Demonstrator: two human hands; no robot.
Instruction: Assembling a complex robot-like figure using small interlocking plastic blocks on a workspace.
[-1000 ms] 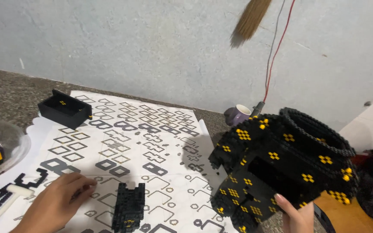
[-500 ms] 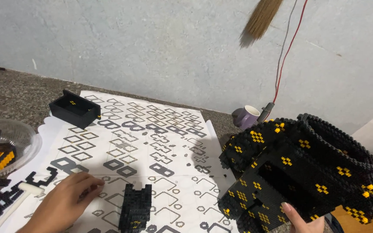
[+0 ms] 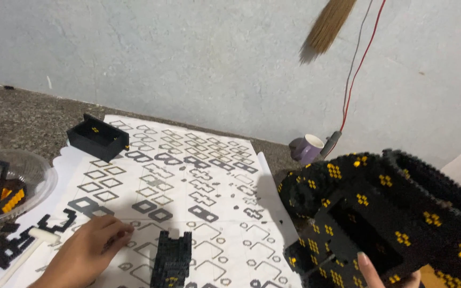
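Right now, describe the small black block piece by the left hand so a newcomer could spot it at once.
Start at the big patterned sheet spread on the stone floor below the wall. Near its bottom edge, just right of the left hand, stands a small black block assembly. Unlike the open black box at the sheet's far left corner, it is narrow, upright and nearest the fingers.

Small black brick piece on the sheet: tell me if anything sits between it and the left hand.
Nothing visible does. The left hand rests flat on the instruction sheet, and the small brick piece stands just to its right, with only bare printed paper between them.
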